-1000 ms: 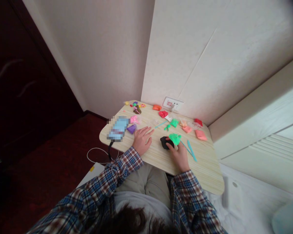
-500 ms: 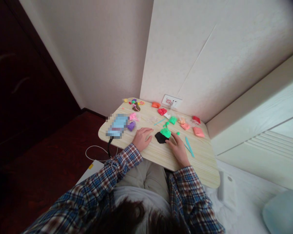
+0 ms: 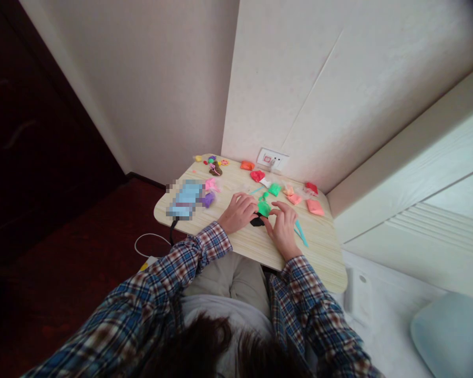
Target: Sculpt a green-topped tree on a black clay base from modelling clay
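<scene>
In the middle of the small table a piece of green modelling clay, domed with small round bits at its far side, rests on a flat black piece. My left hand is at their left side, fingers bent together and fingertips against the green clay's edge. From the right, my right hand has its thumb low by the black piece and its fingers curled to the green clay's edge. My fingers partly cover both pieces. Beside my right hand lies a turquoise clay tool.
A phone, blurred out, sits at the left with a cable. Purple, pink, red, orange and coral clay packs lie around. Small coloured figures stand at the back left. A wall socket is behind the table.
My left hand has moved right, from bare table to the edge of the green clay. My right hand's fingers have shifted along its right side. The whole view has shifted slightly.
</scene>
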Motion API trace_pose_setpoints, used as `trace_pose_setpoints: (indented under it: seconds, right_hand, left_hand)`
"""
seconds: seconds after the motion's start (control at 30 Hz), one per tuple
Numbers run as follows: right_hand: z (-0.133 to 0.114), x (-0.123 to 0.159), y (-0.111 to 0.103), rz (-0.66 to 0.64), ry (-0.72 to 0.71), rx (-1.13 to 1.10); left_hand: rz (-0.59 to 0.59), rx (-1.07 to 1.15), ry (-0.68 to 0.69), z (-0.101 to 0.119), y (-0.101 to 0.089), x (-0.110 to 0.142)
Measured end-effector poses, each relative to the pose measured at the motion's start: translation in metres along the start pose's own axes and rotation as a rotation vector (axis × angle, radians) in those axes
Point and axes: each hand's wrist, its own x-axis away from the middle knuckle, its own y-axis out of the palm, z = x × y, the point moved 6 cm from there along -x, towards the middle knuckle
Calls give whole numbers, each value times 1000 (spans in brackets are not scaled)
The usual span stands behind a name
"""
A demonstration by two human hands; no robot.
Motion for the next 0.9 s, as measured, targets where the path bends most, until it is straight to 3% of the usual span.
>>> trace_pose_setpoints:
  seconds: [0.53, 0.9]
  right_hand:
    - [3, 1, 3, -25, -2, 77]
    - [16, -1, -1, -43, 200, -161]
  left_hand:
    - [2, -68, 70, 5, 0, -7]
    - [19, -39, 47, 5, -3, -8]
